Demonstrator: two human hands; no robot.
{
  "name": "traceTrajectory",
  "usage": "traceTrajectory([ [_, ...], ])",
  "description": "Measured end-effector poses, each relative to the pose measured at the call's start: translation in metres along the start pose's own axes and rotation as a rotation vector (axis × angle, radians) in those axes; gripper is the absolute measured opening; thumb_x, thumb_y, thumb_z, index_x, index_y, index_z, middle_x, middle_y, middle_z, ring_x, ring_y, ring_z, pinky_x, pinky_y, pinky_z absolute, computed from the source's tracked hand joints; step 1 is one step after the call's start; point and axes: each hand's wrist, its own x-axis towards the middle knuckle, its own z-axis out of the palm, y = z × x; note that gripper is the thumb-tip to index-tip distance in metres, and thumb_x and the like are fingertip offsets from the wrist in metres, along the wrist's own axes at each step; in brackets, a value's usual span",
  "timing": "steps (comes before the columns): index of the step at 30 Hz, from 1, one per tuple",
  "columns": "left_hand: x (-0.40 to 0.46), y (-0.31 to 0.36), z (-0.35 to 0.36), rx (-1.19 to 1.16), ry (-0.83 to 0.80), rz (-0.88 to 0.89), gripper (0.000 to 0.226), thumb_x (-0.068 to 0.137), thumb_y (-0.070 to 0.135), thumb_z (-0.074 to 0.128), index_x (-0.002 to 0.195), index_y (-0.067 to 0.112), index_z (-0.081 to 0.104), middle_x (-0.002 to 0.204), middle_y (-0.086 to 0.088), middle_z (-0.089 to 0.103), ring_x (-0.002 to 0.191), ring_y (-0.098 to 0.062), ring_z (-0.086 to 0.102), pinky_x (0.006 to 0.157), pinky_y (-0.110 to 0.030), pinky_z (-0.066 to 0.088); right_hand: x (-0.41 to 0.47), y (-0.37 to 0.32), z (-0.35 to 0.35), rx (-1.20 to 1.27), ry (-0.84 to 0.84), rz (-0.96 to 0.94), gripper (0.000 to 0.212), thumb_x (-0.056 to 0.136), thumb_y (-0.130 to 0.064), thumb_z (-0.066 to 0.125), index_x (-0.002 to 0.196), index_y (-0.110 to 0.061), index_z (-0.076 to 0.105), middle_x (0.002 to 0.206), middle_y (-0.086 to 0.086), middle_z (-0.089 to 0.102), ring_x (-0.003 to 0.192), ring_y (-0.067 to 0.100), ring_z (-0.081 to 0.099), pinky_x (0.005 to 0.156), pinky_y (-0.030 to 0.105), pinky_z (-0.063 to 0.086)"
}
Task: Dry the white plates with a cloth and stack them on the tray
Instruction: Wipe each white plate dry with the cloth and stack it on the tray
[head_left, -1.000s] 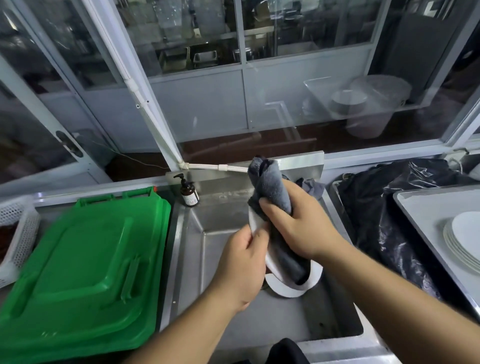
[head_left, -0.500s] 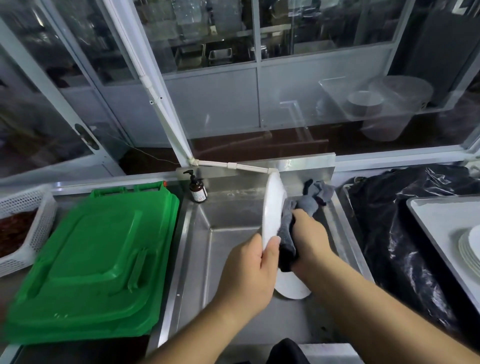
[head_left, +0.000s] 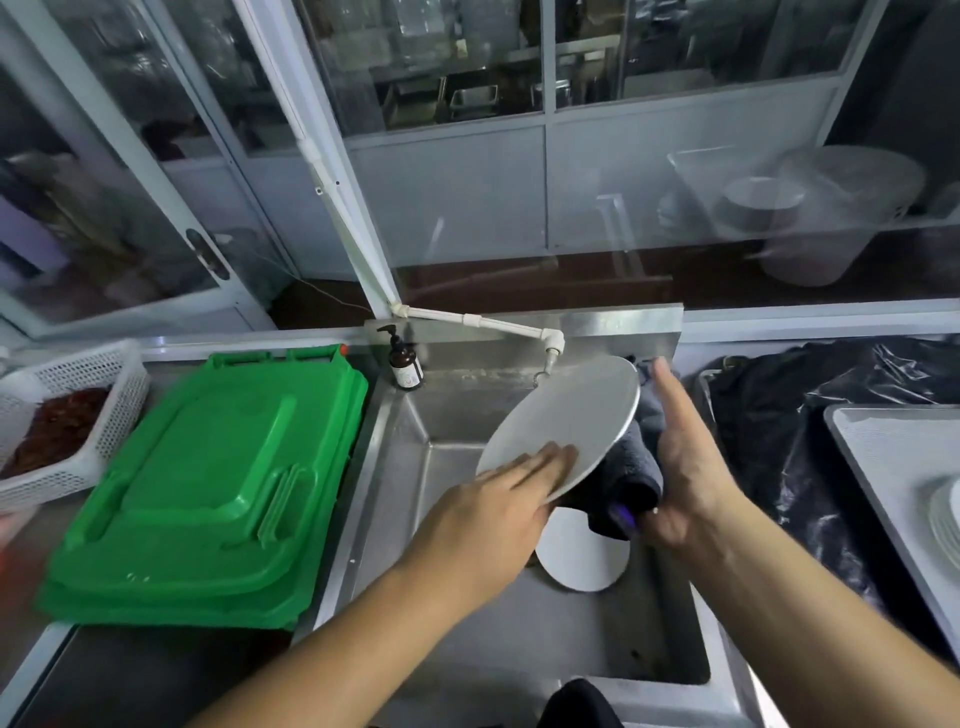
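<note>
The left hand (head_left: 506, 496) lay with fingers flat on the upper face of the round white ceramic plate (head_left: 569, 421), tilted over the steel sink (head_left: 395, 499); right of that grip, the right hand (head_left: 680, 457), fingers straight, pressed the dark grey cloth (head_left: 631, 470) beneath; unclasped, the plate might have slipped onto the second white plate (head_left: 582, 556) below; the grey tray (head_left: 883, 447) sat well right.

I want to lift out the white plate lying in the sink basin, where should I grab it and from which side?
Judging by its pose, take the lower plate by its near rim, coming from above at the front: it lies low in the sink, and its far part is hidden under the cloth and held plate.
</note>
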Motion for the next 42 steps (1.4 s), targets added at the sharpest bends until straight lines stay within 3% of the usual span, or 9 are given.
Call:
traceTrajectory([
  [5, -0.001, 0.007, 0.003, 0.15, -0.022, 0.063, 0.055, 0.104, 0.025, 0.036, 0.156, 0.019, 0.051, 0.158, 0.0, 0.053, 0.139, -0.019, 0.058, 0.11, -0.036, 0.053, -0.003, -0.003, -0.012, -0.007, 0.013, -0.016, 0.049, 0.096, -0.026, 0.069, 0.142, -0.01, 0.061, 0.14, 0.027, 0.065, 0.124, 0.044, 0.067, 0.093, 0.065, 0.058],
  [9, -0.013, 0.002, 0.009, 0.256, 0.002, 0.1, 0.057, 0.093, 0.03, 0.04, 0.143, 0.022, 0.067, 0.146, 0.001, 0.066, 0.129, -0.024, 0.067, 0.095, -0.04, 0.062, -0.002, 0.01, -0.023, -0.038, 0.113, -0.044, 0.049, 0.096, -0.005, 0.053, 0.145, -0.003, 0.051, 0.118, 0.023, 0.064, 0.108, 0.039, 0.064, 0.089, 0.052, 0.057],
  [12, -0.023, -0.015, 0.015, 0.213, 0.033, 0.113, 0.053, 0.096, 0.042, 0.048, 0.144, 0.027, 0.065, 0.148, 0.003, 0.064, 0.135, -0.026, 0.062, 0.104, -0.042, 0.056, -0.002, 0.022, -0.028, -0.103, 0.196, -0.023, 0.048, 0.093, -0.003, 0.056, 0.141, 0.005, 0.056, 0.11, 0.025, 0.068, 0.101, 0.039, 0.066, 0.095, 0.052, 0.053],
  [16, -0.031, -0.051, 0.016, -0.16, 0.123, -0.033, 0.059, 0.105, 0.063, 0.042, 0.157, 0.036, 0.043, 0.162, 0.016, 0.043, 0.153, -0.004, 0.035, 0.125, -0.033, 0.033, -0.004, 0.036, -0.027, -0.148, 0.264, -0.08, 0.041, 0.094, -0.002, 0.061, 0.135, 0.004, 0.061, 0.101, 0.023, 0.07, 0.083, 0.036, 0.071, 0.078, 0.047, 0.058],
  [20, -0.02, -0.087, 0.009, -0.688, 0.268, -0.619, 0.052, 0.104, 0.054, 0.05, 0.153, 0.039, 0.047, 0.154, 0.02, 0.049, 0.13, 0.009, 0.047, 0.109, -0.017, 0.036, -0.005, 0.058, -0.026, -0.168, 0.303, -0.16, 0.035, 0.095, -0.003, 0.063, 0.129, -0.004, 0.065, 0.094, 0.021, 0.072, 0.074, 0.032, 0.072, 0.07, 0.045, 0.061],
  [24, -0.011, -0.104, 0.005, -1.234, 0.13, -0.85, 0.031, 0.105, 0.025, 0.057, 0.092, 0.038, 0.082, 0.104, 0.002, 0.081, 0.097, -0.018, 0.073, 0.081, -0.035, 0.059, -0.012, 0.083, -0.026, -0.205, 0.294, -0.294, 0.046, 0.087, -0.002, 0.068, 0.129, -0.02, 0.069, 0.101, 0.02, 0.076, 0.081, 0.034, 0.075, 0.073, 0.048, 0.062],
  [29, -0.014, -0.117, 0.028, -1.324, -0.024, -0.819, 0.031, 0.104, 0.011, 0.056, 0.102, 0.024, 0.084, 0.105, -0.009, 0.081, 0.093, -0.027, 0.075, 0.08, -0.041, 0.058, -0.037, 0.118, -0.038, -0.203, 0.376, -0.381, 0.037, 0.082, -0.001, 0.071, 0.101, -0.032, 0.073, 0.092, 0.01, 0.078, 0.073, 0.024, 0.076, 0.062, 0.035, 0.061],
  [36, 0.0, -0.058, 0.067, -1.32, -0.319, -0.593, 0.033, 0.105, 0.013, 0.051, 0.107, 0.022, 0.082, 0.093, -0.011, 0.08, 0.072, -0.027, 0.074, 0.059, -0.039, 0.058, -0.108, 0.141, -0.074, -0.26, 0.814, -0.568, 0.034, 0.089, 0.006, 0.068, 0.093, -0.028, 0.067, 0.087, -0.004, 0.067, 0.076, 0.008, 0.066, 0.068, 0.028, 0.057],
  [42, 0.014, 0.027, 0.081, -1.306, -0.528, -0.413, 0.031, 0.104, 0.019, 0.054, 0.113, 0.03, 0.082, 0.111, 0.0, 0.081, 0.11, -0.027, 0.075, 0.103, -0.057, 0.057, -0.196, 0.134, -0.114, -0.006, 1.046, -0.607, 0.008, 0.098, -0.013, 0.065, 0.105, -0.013, 0.07, 0.089, 0.015, 0.067, 0.083, 0.029, 0.064, 0.082, 0.044, 0.051],
])
